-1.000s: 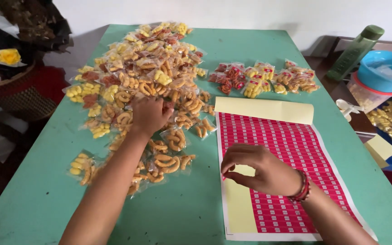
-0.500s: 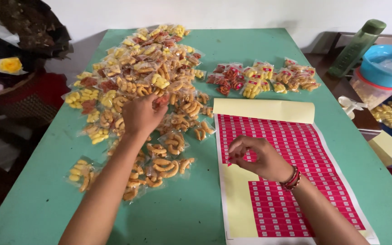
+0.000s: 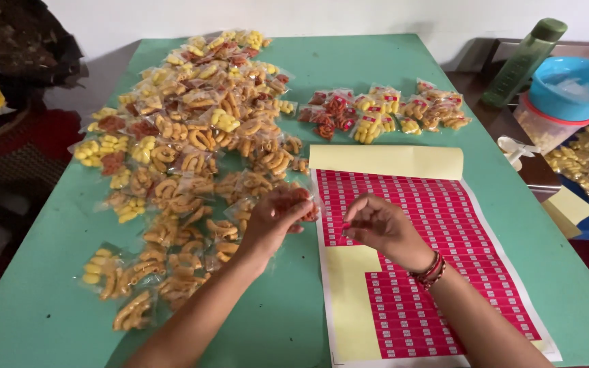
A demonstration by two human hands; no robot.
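Mostly green table (image 3: pixel 403 88) fills the view, white wall behind its far edge. Landmark: the sticker sheet (image 3: pixel 431 272), red labels on yellow backing, lying on the table's near right part with its top edge curled over. Left of the sheet, a big heap of clear snack packets (image 3: pixel 192 157) with yellow, orange and brown fried pieces. Beyond the sheet's top edge, a smaller row of packets (image 3: pixel 383 112). Right of the sheet, off the table: green bottle (image 3: pixel 523 61), blue bowl (image 3: pixel 570 85) on a clear tub, yellow paper slip (image 3: pixel 567 208). Left hand (image 3: pixel 277 218) sits just past the sheet's left edge, fingers curled around one small snack packet (image 3: pixel 305 204), held slightly off the table. Right hand (image 3: pixel 380 228) hovers over the sheet's upper left area, wrist bangles showing, thumb and forefinger pinching a small red sticker (image 3: pixel 346 225) close beside the held packet.
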